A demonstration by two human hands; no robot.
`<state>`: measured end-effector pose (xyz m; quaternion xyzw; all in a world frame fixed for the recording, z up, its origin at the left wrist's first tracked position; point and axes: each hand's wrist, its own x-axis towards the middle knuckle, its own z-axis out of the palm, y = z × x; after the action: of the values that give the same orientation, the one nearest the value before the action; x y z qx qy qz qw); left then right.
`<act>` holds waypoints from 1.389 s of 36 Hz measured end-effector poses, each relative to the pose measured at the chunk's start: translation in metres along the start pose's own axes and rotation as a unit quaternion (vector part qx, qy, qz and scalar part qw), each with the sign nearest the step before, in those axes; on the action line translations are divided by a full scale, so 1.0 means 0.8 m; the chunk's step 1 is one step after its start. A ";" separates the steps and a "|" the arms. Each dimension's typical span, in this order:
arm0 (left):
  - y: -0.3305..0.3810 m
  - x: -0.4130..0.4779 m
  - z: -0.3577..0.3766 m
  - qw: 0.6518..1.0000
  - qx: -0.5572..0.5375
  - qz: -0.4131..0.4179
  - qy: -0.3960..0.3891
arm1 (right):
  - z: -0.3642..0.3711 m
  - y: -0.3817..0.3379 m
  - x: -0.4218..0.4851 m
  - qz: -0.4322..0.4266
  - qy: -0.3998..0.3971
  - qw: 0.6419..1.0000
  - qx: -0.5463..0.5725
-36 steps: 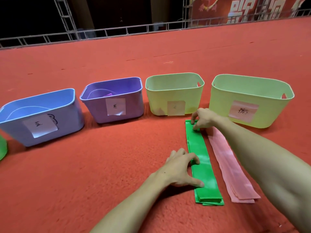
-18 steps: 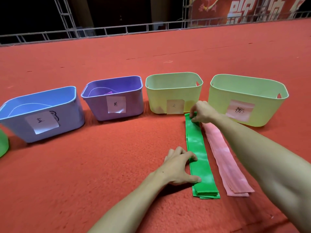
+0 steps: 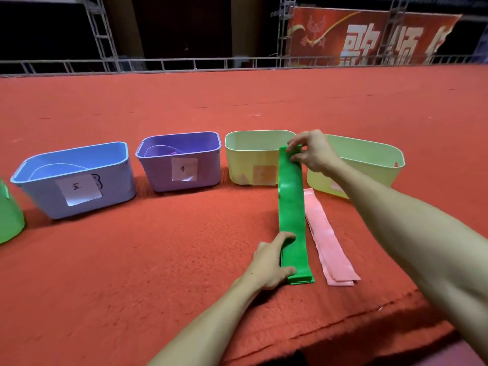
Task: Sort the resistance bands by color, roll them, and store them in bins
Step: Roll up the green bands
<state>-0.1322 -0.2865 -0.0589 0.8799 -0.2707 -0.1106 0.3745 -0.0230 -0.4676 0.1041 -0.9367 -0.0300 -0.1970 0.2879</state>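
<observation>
A stack of green bands point(image 3: 293, 207) lies lengthwise on the red carpet. My right hand point(image 3: 313, 151) pinches the far end of the green bands and holds it raised in front of the yellow-green bin point(image 3: 253, 138). My left hand point(image 3: 272, 260) grips the near part of the green stack, thumb on top near the end. A stack of pink bands point(image 3: 327, 239) lies flat just to the right of the green one. The purple bin point(image 3: 179, 162) holds a purple band.
A blue bin point(image 3: 76, 178) stands at the left, with a green bin's edge point(image 3: 9, 217) beyond it. A second yellow-green bin point(image 3: 375, 159) stands at the right behind my forearm. The carpet's front edge point(image 3: 369, 310) drops off near right. A metal railing runs behind.
My right hand has lifted the far end of the green bands off the carpet, up in front of the yellow-green bin. My left hand has stayed on the near end.
</observation>
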 end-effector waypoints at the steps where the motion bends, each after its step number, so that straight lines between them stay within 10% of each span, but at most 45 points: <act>1: 0.000 -0.003 -0.001 1.000 -0.024 0.001 0.009 | -0.006 -0.007 -0.002 -0.012 0.009 1.000 -0.001; 13: -0.017 -0.075 -0.094 0.994 -0.106 0.028 0.011 | 0.002 -0.096 -0.010 -0.046 0.052 0.997 -0.024; 35: -0.146 -0.216 -0.181 0.979 -0.125 -0.145 -0.065 | 0.304 -0.219 -0.020 -0.084 -0.147 0.985 0.039; 50: -0.128 -0.205 -0.197 0.957 0.195 -0.158 -0.141 | 0.367 -0.180 -0.018 -0.092 -0.245 0.965 0.003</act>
<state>-0.1655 -0.0417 -0.0240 0.9429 -0.1943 -0.2369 0.1310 0.0424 -0.1852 -0.0479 -0.9486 -0.1863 0.0133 0.2554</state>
